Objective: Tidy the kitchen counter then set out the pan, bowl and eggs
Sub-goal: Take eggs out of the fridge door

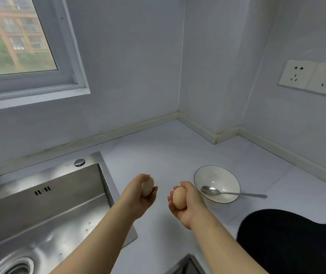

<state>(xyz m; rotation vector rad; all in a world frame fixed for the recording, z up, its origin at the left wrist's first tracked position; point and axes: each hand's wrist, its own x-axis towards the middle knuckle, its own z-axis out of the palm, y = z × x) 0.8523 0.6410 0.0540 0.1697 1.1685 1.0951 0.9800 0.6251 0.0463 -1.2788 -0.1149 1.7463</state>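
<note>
My left hand [138, 196] grips a pale egg [148, 186] above the white counter, just right of the sink. My right hand [187, 206] holds a brown egg [179, 197] in its curled fingers, a short way left of the bowl. The white bowl [215, 175] with a dark rim stands on the counter, and a metal spoon [231, 193] lies across it with the handle pointing right. A black pan [288, 244] sits at the lower right, its handle reaching the frame's right edge.
A steel sink [39, 210] fills the lower left, drain at the bottom. The white counter [158, 155] runs back to a wall corner. Two wall sockets [312, 80] sit at right, a window [15, 36] at upper left. A steel edge [187, 264] shows at bottom centre.
</note>
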